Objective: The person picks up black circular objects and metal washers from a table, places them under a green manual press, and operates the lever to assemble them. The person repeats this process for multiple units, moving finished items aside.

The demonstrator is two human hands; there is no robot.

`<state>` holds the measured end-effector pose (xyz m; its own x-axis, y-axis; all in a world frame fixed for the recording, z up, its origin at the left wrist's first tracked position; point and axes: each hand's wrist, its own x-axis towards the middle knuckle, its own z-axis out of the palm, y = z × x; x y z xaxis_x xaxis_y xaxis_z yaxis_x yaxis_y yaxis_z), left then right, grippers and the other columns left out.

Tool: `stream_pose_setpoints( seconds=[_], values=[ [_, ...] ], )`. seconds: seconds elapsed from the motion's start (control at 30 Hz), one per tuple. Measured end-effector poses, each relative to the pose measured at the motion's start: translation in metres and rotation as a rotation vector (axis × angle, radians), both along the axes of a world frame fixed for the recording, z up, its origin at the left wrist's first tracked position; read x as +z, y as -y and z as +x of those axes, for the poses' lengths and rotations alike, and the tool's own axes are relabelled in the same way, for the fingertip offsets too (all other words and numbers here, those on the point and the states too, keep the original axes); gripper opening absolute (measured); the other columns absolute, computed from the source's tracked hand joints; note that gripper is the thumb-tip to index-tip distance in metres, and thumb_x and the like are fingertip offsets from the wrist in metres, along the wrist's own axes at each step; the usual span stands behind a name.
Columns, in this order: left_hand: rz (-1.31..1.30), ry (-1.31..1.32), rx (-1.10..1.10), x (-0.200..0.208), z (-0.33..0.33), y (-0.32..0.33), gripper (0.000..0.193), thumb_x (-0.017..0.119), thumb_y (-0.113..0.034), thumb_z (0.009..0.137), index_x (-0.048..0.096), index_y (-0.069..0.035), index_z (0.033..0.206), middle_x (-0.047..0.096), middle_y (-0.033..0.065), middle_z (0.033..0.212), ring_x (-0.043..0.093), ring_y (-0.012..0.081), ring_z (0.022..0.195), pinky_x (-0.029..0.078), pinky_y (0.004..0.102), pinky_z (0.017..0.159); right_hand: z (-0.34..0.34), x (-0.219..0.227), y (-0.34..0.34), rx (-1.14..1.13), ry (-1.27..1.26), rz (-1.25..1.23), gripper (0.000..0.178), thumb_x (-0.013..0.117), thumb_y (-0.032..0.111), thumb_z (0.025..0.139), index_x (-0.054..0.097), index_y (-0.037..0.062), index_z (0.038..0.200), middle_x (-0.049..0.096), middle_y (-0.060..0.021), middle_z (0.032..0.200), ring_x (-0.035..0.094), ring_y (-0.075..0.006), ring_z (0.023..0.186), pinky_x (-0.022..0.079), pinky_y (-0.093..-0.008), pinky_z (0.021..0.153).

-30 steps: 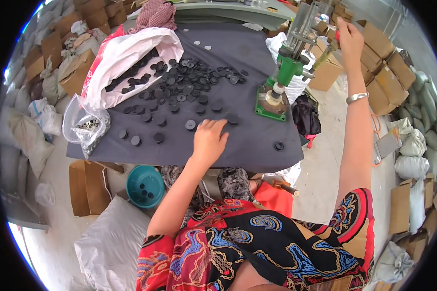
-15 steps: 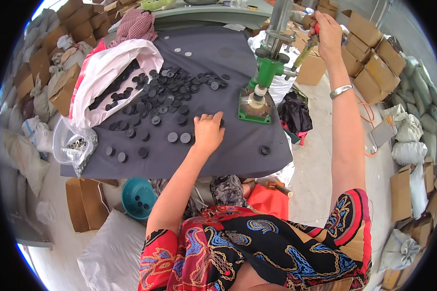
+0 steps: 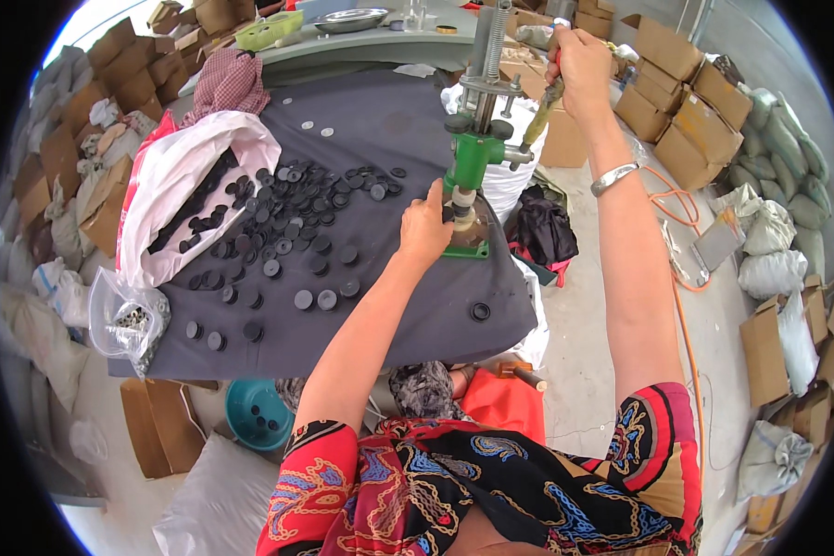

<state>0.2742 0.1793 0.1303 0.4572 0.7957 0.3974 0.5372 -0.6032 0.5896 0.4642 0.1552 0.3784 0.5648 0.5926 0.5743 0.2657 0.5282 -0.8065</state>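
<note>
My right hand [image 3: 584,72] is closed around the end of the lever [image 3: 540,119] of a green hand press [image 3: 473,162]. At the press's lower die my left hand [image 3: 423,227] pinches a small black disc [image 3: 448,214], mostly covered by the fingers. The hand hides part of the press base [image 3: 473,248]. Many loose black discs [image 3: 292,218] lie heaped on the dark cloth to the left, and a few stand in short stacks [image 3: 326,299] nearer me. A lone black ring-shaped piece [image 3: 480,311] lies on the cloth in front of the press.
A white sack [image 3: 190,167] spills black discs at the left. Beside it sits a clear bag [image 3: 130,324] of small metal parts. On the floor are a teal basin [image 3: 258,417] and a cardboard box [image 3: 162,426]. Boxes and sacks line both sides.
My left hand has moved from the cloth, rightward to the press die, with the black disc. My right hand stays on the lever. The whole view has shifted slightly.
</note>
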Motion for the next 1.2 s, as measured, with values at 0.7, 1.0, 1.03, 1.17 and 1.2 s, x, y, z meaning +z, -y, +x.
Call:
stream_pose_setpoints(
  seconds=[0.7, 1.0, 1.03, 1.17, 1.2],
  values=[
    [0.004, -0.083, 0.01, -0.002, 0.012, -0.011, 0.08, 0.074, -0.009, 0.07, 0.037, 0.0, 0.139, 0.066, 0.0202, 0.099, 0.061, 0.0371, 0.095, 0.048, 0.0449, 0.086, -0.001, -0.004, -0.002, -0.031, 0.02, 0.016, 0.024, 0.06, 0.015, 0.089, 0.053, -0.0001, 0.072, 0.051, -0.0069, 0.06, 0.045, -0.0134, 0.044, 0.036, -0.0293, 0.039],
    [-0.09, 0.222, -0.028, -0.021, 0.029, -0.019, 0.094, 0.076, -0.01, 0.068, 0.025, 0.002, 0.146, 0.065, 0.0223, 0.099, 0.062, 0.0388, 0.096, 0.048, 0.0447, 0.088, -0.004, -0.017, 0.011, -0.023, 0.024, 0.126, 0.024, 0.061, 0.016, 0.09, 0.053, 0.0018, 0.072, 0.052, -0.0059, 0.058, 0.046, -0.0117, 0.044, 0.037, -0.0284, 0.041],
    [-0.104, 0.24, -0.027, -0.023, 0.03, -0.02, 0.094, 0.077, -0.01, 0.068, 0.026, 0.003, 0.145, 0.066, 0.022, 0.101, 0.063, 0.039, 0.096, 0.048, 0.0444, 0.088, -0.008, -0.022, 0.016, -0.017, 0.03, 0.143, 0.024, 0.061, 0.015, 0.09, 0.053, 0.0018, 0.072, 0.051, -0.0056, 0.058, 0.046, -0.0115, 0.045, 0.037, -0.0281, 0.041],
    [-0.124, 0.272, -0.027, -0.025, 0.032, -0.019, 0.094, 0.078, -0.012, 0.068, 0.026, 0.006, 0.144, 0.067, 0.0208, 0.107, 0.064, 0.0394, 0.097, 0.049, 0.0443, 0.088, -0.029, -0.038, 0.051, -0.098, 0.079, 0.161, 0.024, 0.059, 0.013, 0.092, 0.052, 0.002, 0.072, 0.05, -0.0045, 0.056, 0.047, -0.0108, 0.046, 0.037, -0.0264, 0.043],
    [-0.121, 0.272, -0.023, -0.024, 0.032, -0.019, 0.094, 0.078, -0.013, 0.068, 0.026, 0.007, 0.143, 0.067, 0.0204, 0.108, 0.064, 0.0394, 0.097, 0.049, 0.0445, 0.088, -0.033, -0.042, 0.058, -0.14, 0.098, 0.151, 0.024, 0.058, 0.012, 0.092, 0.052, 0.0021, 0.072, 0.05, -0.0044, 0.056, 0.047, -0.0107, 0.047, 0.037, -0.0259, 0.044]
  ],
)
